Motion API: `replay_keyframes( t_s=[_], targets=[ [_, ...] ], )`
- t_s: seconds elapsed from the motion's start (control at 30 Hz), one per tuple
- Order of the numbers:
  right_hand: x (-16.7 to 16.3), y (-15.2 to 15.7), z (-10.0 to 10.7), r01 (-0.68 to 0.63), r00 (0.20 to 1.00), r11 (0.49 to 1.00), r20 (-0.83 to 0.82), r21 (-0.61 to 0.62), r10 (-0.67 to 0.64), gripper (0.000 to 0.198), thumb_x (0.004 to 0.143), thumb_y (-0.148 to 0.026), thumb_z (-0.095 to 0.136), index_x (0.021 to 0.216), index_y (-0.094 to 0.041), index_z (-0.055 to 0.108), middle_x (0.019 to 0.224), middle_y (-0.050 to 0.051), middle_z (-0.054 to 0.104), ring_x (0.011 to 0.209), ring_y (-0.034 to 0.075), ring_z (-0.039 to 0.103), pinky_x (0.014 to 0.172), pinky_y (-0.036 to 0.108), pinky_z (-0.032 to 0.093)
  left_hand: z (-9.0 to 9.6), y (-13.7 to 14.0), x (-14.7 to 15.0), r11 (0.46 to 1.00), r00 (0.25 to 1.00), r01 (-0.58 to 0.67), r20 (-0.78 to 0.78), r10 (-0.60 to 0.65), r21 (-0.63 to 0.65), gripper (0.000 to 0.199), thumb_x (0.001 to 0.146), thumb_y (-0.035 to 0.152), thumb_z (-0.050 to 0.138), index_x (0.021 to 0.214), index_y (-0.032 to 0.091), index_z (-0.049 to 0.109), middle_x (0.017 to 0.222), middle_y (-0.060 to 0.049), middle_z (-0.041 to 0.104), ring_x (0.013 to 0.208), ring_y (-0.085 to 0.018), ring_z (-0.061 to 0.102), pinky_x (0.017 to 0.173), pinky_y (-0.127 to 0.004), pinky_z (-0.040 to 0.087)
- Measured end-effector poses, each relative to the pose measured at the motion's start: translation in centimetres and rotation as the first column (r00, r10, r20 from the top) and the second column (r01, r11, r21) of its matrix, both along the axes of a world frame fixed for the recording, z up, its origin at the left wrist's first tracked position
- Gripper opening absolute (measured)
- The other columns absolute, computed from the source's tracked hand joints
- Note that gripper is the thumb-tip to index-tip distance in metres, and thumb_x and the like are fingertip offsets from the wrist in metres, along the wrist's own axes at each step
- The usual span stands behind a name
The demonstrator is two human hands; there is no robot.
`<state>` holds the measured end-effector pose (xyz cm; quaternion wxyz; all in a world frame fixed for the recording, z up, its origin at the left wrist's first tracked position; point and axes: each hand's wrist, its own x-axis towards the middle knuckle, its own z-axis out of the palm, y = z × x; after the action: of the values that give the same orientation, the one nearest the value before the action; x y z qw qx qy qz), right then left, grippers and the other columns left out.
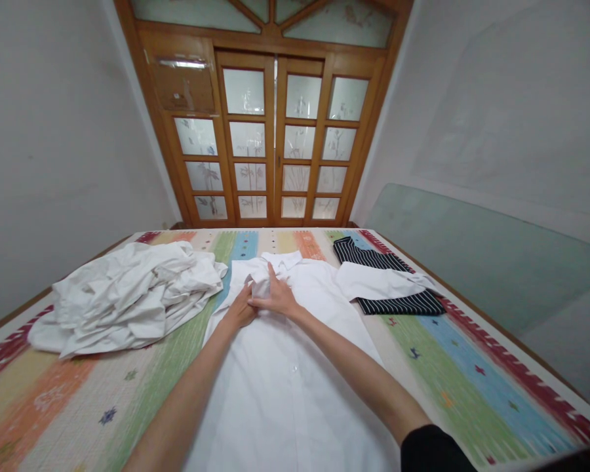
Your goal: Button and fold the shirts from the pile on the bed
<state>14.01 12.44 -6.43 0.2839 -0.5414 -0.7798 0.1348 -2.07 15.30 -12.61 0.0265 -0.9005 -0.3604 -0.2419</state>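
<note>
White shirt, arms outstretched — left hand, right hand together on it

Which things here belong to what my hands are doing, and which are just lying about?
In use:
White shirt, spread out
Left hand and right hand, both on the shirt's upper part

Just lying about:
Crumpled white cloth, to the left
Striped garment, to the right, partly under a shirt sleeve
</note>
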Motion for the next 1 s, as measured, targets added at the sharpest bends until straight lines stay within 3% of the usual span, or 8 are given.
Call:
replay_keyframes(
  t_s=[0.1,0.2,0.27,0.37,0.43,0.57,0.77,1.0],
  targets=[
    [-0.1,0.4,0.3,0.088,0.987,0.994,-0.127,-0.064,-0.095,0.049,0.084,-0.033,0.054,0.131,-0.018,0.052,0.105,0.011,0.071,0.100,0.027,0.065,0.088,0.038,0.045,0.1,-0.5,0.2,0.999,0.999,-0.044,0.024,0.045,-0.024,0.041,0.085,0.014,0.041,0.123,0.017,0.056,0.134,-0.013,0.055,0.130,-0.025,0.045,0.113,-0.047,0.034],
    [1.3,1.6,1.2,0.098,0.930,0.992,-0.348,-0.082,-0.121,0.023,0.084,-0.024,0.048,0.101,-0.021,0.065,0.096,0.005,0.072,0.092,0.022,0.066,0.083,0.033,0.049,0.1,-0.9,0.1,0.992,0.992,-0.118,0.048,0.119,-0.033,0.052,0.087,0.015,0.042,0.138,0.013,0.043,0.145,-0.016,0.044,0.140,-0.028,0.033,0.112,-0.050,0.035],
    [3.1,2.6,2.2,0.095,0.806,0.985,-0.569,-0.147,-0.163,0.020,0.084,-0.025,0.046,0.095,-0.021,0.062,0.089,0.003,0.072,0.078,0.018,0.067,0.073,0.030,0.053,0.2,-1.0,0.0,0.986,0.985,-0.161,0.051,0.162,-0.033,0.060,0.086,0.014,0.043,0.145,0.014,0.034,0.149,-0.015,0.041,0.144,-0.030,0.025,0.112,-0.053,0.034],
    [6.7,3.5,3.9,0.104,0.512,0.963,-0.817,-0.248,-0.265,0.020,0.086,-0.027,0.044,0.100,-0.020,0.056,0.079,0.002,0.069,0.056,0.013,0.063,0.054,0.025,0.053,0.2,-0.9,-0.1,0.987,0.986,-0.162,0.030,0.162,-0.014,0.067,0.082,0.008,0.042,0.148,0.019,0.032,0.151,-0.011,0.040,0.144,-0.028,0.025,0.113,-0.055,0.030],
    [8.8,3.5,4.5,0.119,0.432,0.957,-0.854,-0.266,-0.291,0.017,0.085,-0.028,0.049,0.099,-0.020,0.053,0.078,0.001,0.068,0.054,0.012,0.062,0.050,0.023,0.052,0.1,-0.7,-0.1,0.992,0.992,-0.127,0.007,0.127,0.011,0.064,0.081,0.006,0.042,0.143,0.021,0.040,0.146,-0.010,0.047,0.141,-0.026,0.032,0.115,-0.053,0.028],
    [10.0,2.2,3.4,-0.021,0.627,0.957,-0.749,-0.289,-0.212,0.035,0.076,-0.036,0.067,0.104,-0.020,0.054,0.092,0.006,0.068,0.069,0.016,0.066,0.050,0.024,0.053,-0.2,-0.1,0.0,0.993,0.998,-0.070,-0.003,0.070,0.092,0.053,0.082,0.008,0.044,0.134,0.015,0.052,0.138,-0.012,0.055,0.137,-0.025,0.038,0.116,-0.047,0.030],
    [4.7,-0.4,0.2,-0.218,0.880,0.951,-0.465,-0.220,0.095,0.071,0.064,-0.044,0.080,0.125,-0.020,0.051,0.115,0.009,0.064,0.096,0.020,0.064,0.082,0.035,0.053,0.8,-0.6,0.8,0.990,0.976,0.053,-0.214,-0.025,0.128,0.046,0.085,0.009,0.045,0.130,0.016,0.055,0.138,-0.011,0.056,0.139,-0.024,0.037,0.120,-0.049,0.021],
    [1.4,0.7,0.1,0.174,0.908,0.960,-0.343,-0.219,-0.242,0.022,0.085,-0.038,0.056,0.096,-0.020,0.064,0.087,0.004,0.071,0.083,0.019,0.065,0.075,0.029,0.049,2.0,-1.9,1.0,0.988,0.968,0.103,-0.240,-0.073,0.115,0.047,0.083,0.003,0.040,0.125,0.017,0.057,0.145,-0.010,0.049,0.145,-0.022,0.025,0.119,-0.049,0.022]
  ],
)
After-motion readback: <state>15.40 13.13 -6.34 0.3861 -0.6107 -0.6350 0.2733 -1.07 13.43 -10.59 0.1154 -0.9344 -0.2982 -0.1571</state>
